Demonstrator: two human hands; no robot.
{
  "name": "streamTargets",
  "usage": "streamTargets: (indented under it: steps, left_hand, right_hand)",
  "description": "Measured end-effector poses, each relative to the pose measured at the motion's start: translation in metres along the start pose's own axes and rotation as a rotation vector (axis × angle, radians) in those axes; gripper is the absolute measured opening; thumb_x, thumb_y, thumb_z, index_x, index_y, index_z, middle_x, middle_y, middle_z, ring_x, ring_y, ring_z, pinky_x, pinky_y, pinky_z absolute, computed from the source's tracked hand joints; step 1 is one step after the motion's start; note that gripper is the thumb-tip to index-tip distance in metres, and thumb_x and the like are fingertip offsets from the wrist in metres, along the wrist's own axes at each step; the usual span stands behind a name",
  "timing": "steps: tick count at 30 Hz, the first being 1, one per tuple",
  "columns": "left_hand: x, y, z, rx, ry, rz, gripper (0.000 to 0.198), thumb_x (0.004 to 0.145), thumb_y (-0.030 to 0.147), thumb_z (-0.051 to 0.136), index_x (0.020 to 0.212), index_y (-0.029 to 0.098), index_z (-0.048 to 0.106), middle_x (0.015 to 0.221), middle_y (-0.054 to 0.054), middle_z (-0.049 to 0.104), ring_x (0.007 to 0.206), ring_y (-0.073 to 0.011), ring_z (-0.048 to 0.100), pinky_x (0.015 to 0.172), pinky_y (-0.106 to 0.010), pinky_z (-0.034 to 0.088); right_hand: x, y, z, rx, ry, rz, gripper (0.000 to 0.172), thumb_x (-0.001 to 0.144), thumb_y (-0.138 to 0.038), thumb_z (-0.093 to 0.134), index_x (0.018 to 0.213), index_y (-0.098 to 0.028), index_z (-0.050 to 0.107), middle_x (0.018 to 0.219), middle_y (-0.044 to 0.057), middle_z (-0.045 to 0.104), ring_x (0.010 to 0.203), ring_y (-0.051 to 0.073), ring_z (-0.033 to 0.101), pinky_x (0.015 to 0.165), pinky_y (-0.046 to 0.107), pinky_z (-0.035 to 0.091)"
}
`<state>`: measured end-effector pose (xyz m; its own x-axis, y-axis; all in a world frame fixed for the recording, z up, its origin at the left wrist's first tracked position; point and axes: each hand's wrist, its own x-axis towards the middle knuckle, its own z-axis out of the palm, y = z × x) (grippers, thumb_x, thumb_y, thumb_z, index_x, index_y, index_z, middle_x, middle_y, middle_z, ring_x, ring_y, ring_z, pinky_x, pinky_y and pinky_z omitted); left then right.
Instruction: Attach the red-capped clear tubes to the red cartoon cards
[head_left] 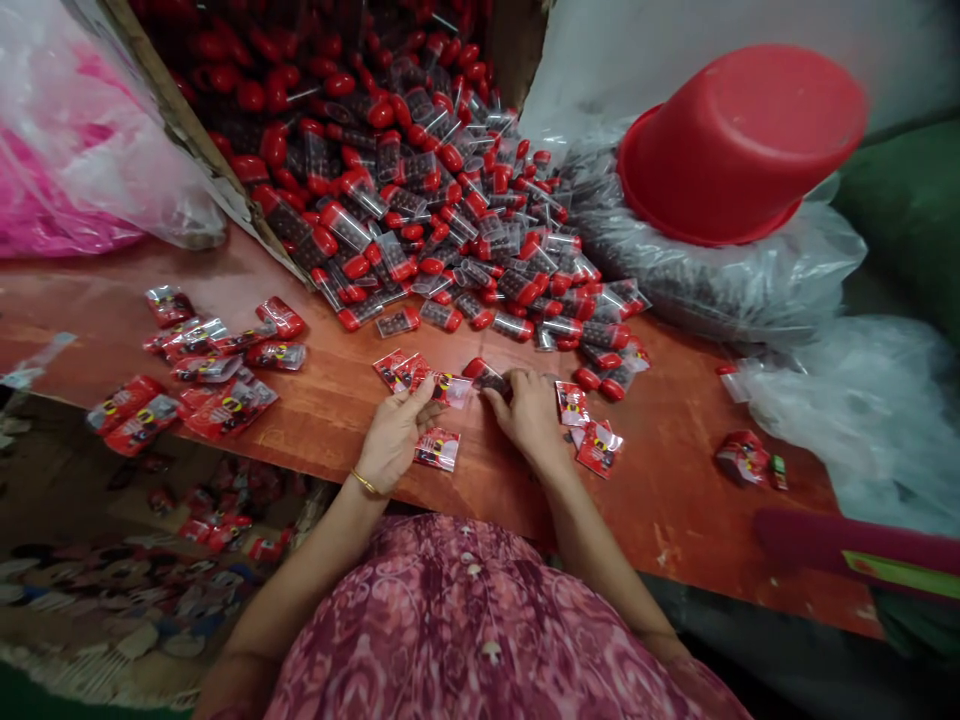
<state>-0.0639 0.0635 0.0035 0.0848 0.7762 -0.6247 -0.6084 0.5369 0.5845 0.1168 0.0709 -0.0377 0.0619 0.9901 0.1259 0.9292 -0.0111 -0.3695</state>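
My left hand (395, 430) pinches a small clear printed plastic bag (448, 388) at the middle of the orange-brown table (675, 470). My right hand (529, 412) grips a small clear tube with a red cap (484, 375) and holds its end at the mouth of that bag. Another red printed bag (437, 449) lies flat just under my left hand. A few more empty bags (401, 368) sit behind my left hand, and others (589, 425) lie to the right of my right hand.
A big heap of red-capped tubes (442, 210) spills from a box toward the table's middle. Filled packets (202, 375) lie at the left. An upturned red bucket (739, 140) rests on a clear sack of dark items (720, 280). A pink plastic bag (82, 170) is far left.
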Motion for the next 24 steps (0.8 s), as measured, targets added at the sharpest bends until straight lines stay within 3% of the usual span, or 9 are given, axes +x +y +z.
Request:
streamTargets:
  steps: [5,8,13,18,24]
  left_hand:
    - [0.001,0.002,-0.002,0.031,0.006,0.045,0.035,0.048,0.035,0.084,0.064,0.014,0.061,0.057,0.001,0.065,0.054,-0.0084,0.06,0.055,-0.019,0.046]
    - [0.0,0.003,0.0,0.081,-0.005,0.098,0.038,0.044,0.038,0.084,0.061,0.013,0.063,0.058,0.001,0.065,0.053,-0.0082,0.058,0.057,-0.02,0.046]
    - [0.002,-0.002,-0.005,0.247,-0.04,0.235,0.037,0.051,0.044,0.08,0.06,0.012,0.065,0.057,0.003,0.061,0.051,-0.0065,0.05,0.053,-0.02,0.041]
    - [0.004,-0.003,-0.015,0.433,-0.087,0.317,0.035,0.058,0.046,0.075,0.062,0.012,0.067,0.056,0.002,0.059,0.054,-0.0089,0.049,0.052,-0.021,0.037]
    - [0.005,0.0,-0.015,0.55,-0.049,0.407,0.038,0.061,0.049,0.072,0.061,0.012,0.065,0.051,0.004,0.052,0.051,-0.0067,0.041,0.05,-0.02,0.031]
  right_hand:
    - [-0.018,0.002,-0.015,0.736,-0.014,0.097,0.025,0.082,-0.04,0.051,0.093,-0.018,0.056,0.071,0.003,0.06,0.059,0.016,0.053,0.054,0.028,0.042]
    - [-0.033,0.0,-0.036,1.005,-0.028,0.161,0.025,0.078,-0.041,0.057,0.091,-0.02,0.058,0.06,-0.003,0.056,0.047,0.01,0.047,0.046,0.023,0.038]
    - [-0.039,-0.011,-0.055,1.112,-0.079,0.158,0.021,0.073,-0.038,0.063,0.082,-0.02,0.06,0.054,-0.005,0.054,0.044,0.009,0.046,0.042,0.021,0.035]
    - [-0.035,-0.02,-0.054,1.071,-0.13,0.114,0.017,0.071,-0.035,0.064,0.076,-0.019,0.06,0.055,-0.004,0.053,0.047,0.009,0.046,0.044,0.021,0.035]
    - [-0.037,-0.023,-0.053,1.108,-0.222,0.126,0.022,0.072,-0.039,0.062,0.081,-0.019,0.059,0.052,-0.005,0.053,0.043,0.009,0.045,0.041,0.021,0.034]
